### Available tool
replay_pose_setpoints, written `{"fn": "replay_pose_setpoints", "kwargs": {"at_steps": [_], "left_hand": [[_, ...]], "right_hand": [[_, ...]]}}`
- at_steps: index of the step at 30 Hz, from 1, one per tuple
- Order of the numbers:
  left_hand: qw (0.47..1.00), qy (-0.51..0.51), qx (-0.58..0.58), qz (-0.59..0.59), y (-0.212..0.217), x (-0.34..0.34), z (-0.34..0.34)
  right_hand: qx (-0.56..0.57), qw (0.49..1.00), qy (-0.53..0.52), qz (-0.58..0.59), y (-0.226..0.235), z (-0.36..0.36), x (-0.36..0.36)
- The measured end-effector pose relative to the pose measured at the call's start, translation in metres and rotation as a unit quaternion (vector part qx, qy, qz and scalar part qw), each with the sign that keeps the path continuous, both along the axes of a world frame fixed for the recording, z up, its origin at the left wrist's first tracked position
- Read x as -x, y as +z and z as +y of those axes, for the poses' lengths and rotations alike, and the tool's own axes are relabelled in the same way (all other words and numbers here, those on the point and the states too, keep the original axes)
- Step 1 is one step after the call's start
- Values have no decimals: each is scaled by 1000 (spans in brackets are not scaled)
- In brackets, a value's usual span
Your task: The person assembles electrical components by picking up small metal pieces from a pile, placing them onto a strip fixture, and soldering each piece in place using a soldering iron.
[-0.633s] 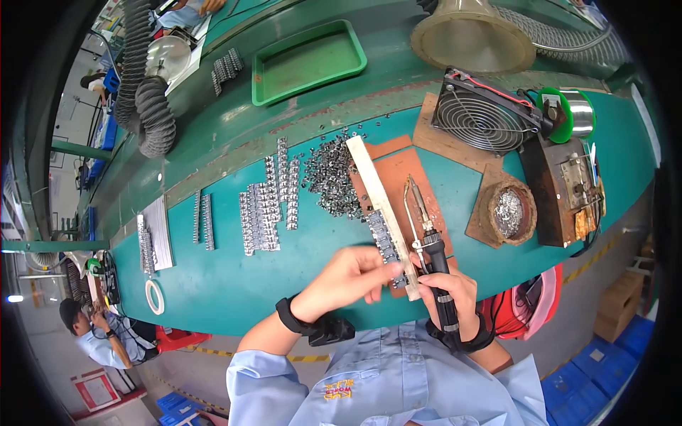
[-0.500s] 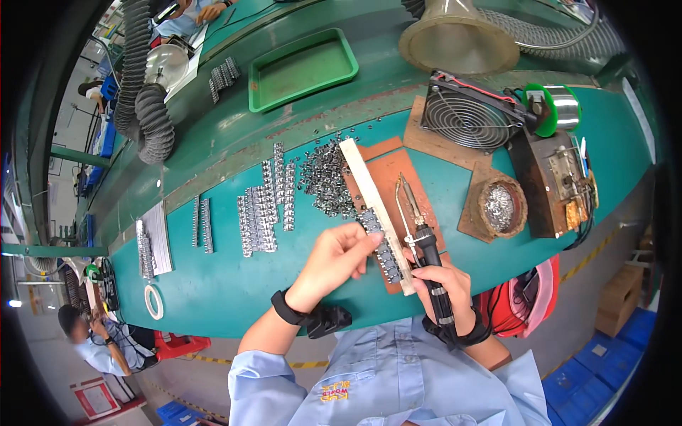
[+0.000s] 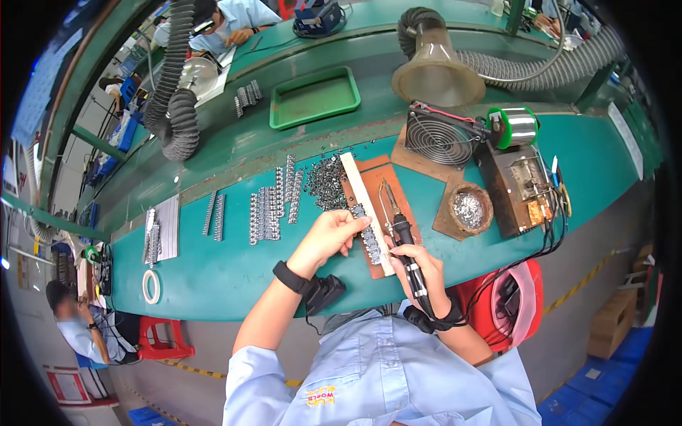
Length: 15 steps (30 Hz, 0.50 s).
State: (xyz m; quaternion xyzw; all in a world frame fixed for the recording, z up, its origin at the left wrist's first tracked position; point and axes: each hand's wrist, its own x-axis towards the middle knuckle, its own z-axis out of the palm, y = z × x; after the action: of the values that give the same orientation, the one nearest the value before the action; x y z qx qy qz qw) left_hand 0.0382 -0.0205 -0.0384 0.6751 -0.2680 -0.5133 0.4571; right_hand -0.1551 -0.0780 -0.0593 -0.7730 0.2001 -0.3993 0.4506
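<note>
My right hand [image 3: 421, 264] is wrapped round the black handle of a soldering iron [image 3: 402, 228]. A thin bent tube runs beside its tip, which points away from me over a reddish-brown board [image 3: 403, 190]. My left hand [image 3: 328, 240] is closed in a pinch, thumb and forefinger at a strip of small dark electronic parts [image 3: 371, 247]. That strip lies along the left side of a pale wooden bar [image 3: 354, 175]. Beyond my left hand is a heap of small loose metal parts [image 3: 325, 182]. Several finished-looking rows of parts [image 3: 264, 216] lie to its left.
A fan [image 3: 439, 136], a round pot of metal bits [image 3: 469, 210], a soldering station [image 3: 522, 192] and a solder spool [image 3: 517, 128] stand right. A green tray [image 3: 315, 122] and an extraction hood [image 3: 437, 74] are beyond. A tape ring [image 3: 150, 287] lies left. Cables hang near my right wrist.
The whole view has shifted, showing more of the far bench. Both hands keep their holds beside the wooden bar, and the iron stays over the brown board.
</note>
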Motion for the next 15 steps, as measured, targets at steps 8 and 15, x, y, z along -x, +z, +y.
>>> {"fn": "replay_pose_setpoints", "kwargs": {"at_steps": [8, 15], "left_hand": [[998, 18, -15, -52, 7, -8, -15], [996, 26, -20, -86, 8, -6, -14]], "right_hand": [[-20, 1000, 5, -20, 0, 0, 2], [-31, 999, 10, -32, -1, 0, 2]]}}
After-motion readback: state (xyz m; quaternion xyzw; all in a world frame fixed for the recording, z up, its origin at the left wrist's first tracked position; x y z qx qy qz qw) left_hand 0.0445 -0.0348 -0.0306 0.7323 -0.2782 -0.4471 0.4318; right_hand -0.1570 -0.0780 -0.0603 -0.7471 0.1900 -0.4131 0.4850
